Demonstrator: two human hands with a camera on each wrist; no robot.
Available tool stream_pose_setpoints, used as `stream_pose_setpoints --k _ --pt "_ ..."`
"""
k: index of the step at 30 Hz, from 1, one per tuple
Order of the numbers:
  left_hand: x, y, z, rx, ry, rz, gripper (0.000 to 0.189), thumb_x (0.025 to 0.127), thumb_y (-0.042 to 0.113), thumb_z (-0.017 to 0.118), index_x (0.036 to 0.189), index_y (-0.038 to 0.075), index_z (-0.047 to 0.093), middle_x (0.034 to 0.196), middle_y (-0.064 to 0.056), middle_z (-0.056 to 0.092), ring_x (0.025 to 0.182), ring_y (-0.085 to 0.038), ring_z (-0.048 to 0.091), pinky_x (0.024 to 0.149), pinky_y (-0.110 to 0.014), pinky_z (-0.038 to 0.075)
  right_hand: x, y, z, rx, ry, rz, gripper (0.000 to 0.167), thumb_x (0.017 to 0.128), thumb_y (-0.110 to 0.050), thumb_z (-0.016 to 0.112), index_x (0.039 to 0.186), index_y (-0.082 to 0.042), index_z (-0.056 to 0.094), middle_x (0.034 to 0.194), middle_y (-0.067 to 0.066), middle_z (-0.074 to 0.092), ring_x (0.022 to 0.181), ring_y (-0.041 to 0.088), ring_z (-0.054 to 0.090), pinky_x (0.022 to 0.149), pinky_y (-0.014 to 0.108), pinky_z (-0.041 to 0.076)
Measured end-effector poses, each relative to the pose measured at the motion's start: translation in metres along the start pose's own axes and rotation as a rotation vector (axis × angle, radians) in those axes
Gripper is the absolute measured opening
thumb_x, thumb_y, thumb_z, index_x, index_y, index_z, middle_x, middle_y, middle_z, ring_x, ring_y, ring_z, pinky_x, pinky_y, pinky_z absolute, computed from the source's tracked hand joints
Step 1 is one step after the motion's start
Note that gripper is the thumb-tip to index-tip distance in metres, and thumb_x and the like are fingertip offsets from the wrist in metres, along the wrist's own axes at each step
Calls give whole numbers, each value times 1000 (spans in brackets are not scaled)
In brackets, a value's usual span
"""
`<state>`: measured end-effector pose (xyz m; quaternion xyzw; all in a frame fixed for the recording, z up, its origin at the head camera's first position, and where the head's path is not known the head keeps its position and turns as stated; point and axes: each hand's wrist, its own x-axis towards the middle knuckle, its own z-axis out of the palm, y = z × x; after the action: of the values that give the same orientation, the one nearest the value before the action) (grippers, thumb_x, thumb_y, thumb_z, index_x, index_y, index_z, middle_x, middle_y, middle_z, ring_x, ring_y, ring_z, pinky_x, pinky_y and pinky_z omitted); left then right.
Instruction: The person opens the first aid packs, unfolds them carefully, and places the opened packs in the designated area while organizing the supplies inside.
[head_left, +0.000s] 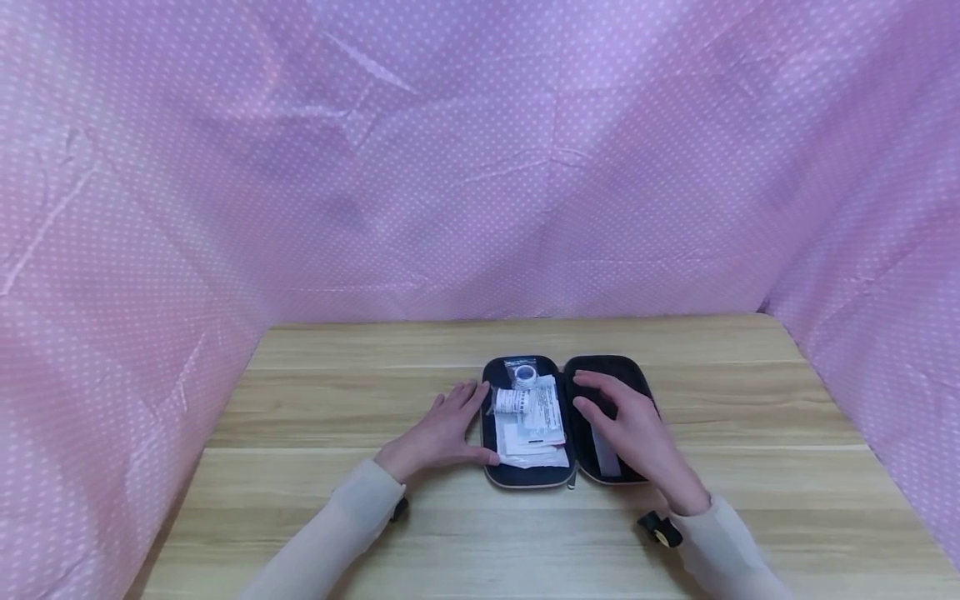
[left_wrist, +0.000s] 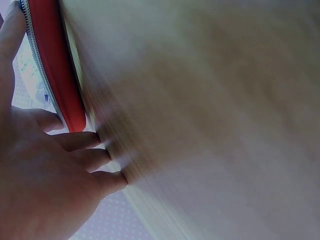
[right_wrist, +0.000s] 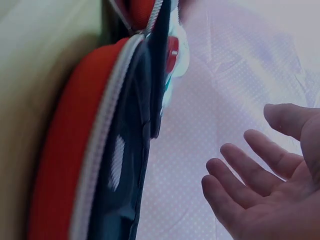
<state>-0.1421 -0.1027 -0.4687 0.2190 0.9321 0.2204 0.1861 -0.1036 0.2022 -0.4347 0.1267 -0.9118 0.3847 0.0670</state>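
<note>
Both halves of case (head_left: 525, 477): laid open on worktop (head_left: 480, 550), short of far edge, presumably for easy reach.
Left hand (head_left: 444, 435): with fingers wide, index and thumb touching rim (left_wrist: 55, 65), probably to steady case.
Right hand (head_left: 633, 427): above half nearer right edge, with fingers loosely bent, holding nothing.
Packets (head_left: 536, 454): in half nearer left edge, under roll (head_left: 512, 402), likely kept in by rim.

Pkt (head_left: 546, 408) print too sm. to read; tabletop (left_wrist: 225, 95) blurry, L-wrist view.
</note>
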Motion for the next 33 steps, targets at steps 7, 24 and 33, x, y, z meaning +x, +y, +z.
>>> stream_pose_setpoints --k 7,24,33 --pt "0 0 1 -6 5 6 120 78 64 83 166 11 21 170 -20 20 157 -37 15 126 -57 11 17 -10 12 59 -6 -14 40 104 -21 65 141 -6 62 143 14 62 134 35 56 108 58 46" --pt "0 0 3 7 2 -13 119 79 66 80 167 14 19 171 -17 18 158 -36 13 127 -57 10 61 -28 15 -11 -145 54 49 106 -33 60 148 -8 56 92 12 68 64 16 51 59 31 46" --pt "0 -1 2 8 6 -8 119 79 66 80 167 14 19 171 -17 18 158 -37 12 126 -58 9 80 -24 22 -67 -216 79 48 107 -34 58 145 -4 58 142 18 62 125 36 62 105 56 50"
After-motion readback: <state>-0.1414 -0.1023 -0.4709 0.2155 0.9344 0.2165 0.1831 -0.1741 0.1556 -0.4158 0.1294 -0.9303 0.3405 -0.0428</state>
